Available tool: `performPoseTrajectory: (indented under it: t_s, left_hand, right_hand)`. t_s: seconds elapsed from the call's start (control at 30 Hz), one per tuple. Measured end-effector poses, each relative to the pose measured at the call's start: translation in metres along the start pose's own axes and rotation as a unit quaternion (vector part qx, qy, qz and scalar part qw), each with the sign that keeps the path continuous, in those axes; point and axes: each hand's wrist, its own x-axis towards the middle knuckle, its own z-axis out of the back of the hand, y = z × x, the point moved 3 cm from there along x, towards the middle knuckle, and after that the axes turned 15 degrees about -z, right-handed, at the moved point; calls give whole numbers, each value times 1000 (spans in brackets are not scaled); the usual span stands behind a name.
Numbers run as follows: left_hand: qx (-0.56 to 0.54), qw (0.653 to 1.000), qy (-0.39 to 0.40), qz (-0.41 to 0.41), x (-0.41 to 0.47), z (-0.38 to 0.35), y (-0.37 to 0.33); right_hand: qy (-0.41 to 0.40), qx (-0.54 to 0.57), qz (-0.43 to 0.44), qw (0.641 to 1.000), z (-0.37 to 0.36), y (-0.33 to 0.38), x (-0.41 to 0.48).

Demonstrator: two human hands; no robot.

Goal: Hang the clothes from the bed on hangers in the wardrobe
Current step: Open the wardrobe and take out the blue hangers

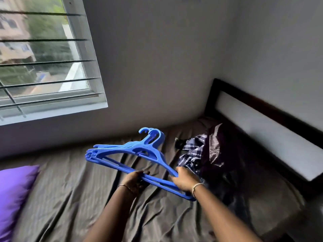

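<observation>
- Left hand (134, 179): fingers curled round the lower bars of the hangers (132, 151), gripping from the near side; thin bangle on the wrist.
- Right hand (185, 180): fingers wrapped over the same bars, nearer their right end; bangle here too.
- Hangers: a stack of several, blue plastic, hard and smooth, flat triangle frames w/ hooks pointing away from the person. Held above the bed (70, 189), not touching it, approx. over its middle.
- Step, as I read it: hangers in hand, no garment on any yet. Next prob. calls for splitting one hanger from the stack. They nest tight, so one hand must let go and peel one off, then reach for a garment.
- Bed: grey-brown sheet, thin, heavily creased.
- Pillow (14, 189) at the bed's left edge: purple, slight sheen, soft; blurred.
- Clothes (209, 154) at the bed's far right corner, against the headboard (262, 128): loose crumpled heap, blue-white check cloth plus a dark purple piece; no. of items can't tell.
- Headboard: dark wood frame, pale panel.
- Window (43, 58): white frame, horizontal bars, above the bed's far left.
</observation>
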Motion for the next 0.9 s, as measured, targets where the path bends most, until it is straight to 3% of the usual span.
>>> performPoseTrajectory:
  t_s: [0.3, 0.6, 0.9]
  left_hand:
    - [-32, 996, -79, -5, 110, -48, 2]
    - [-83, 988, -133, 5, 220, -65, 22]
    - [-123, 977, -173, -1, 328, -97, 45]
  right_hand:
    - [40, -26, -34, 998, 4, 5, 133]
    - [-47, -2, -80, 996, -5, 9, 231]
    - [-70, 98, -84, 989, -21, -5, 341]
